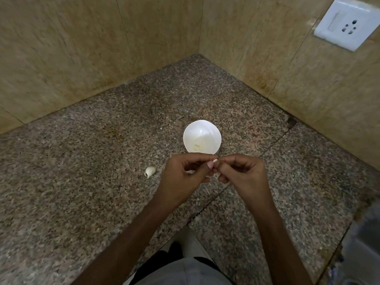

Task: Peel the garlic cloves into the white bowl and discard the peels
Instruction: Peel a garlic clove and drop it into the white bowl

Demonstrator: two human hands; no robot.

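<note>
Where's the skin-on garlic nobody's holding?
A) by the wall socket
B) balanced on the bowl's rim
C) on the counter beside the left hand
C: the unpeeled clove lies on the counter just left of the left hand, apart from the white bowl.

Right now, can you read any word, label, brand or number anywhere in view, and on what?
None readable.
The wall socket plate shows only a switch and pin holes, no lettering.
The white bowl, the loose garlic clove, the granite counter and the wall tiles carry no print.
</note>
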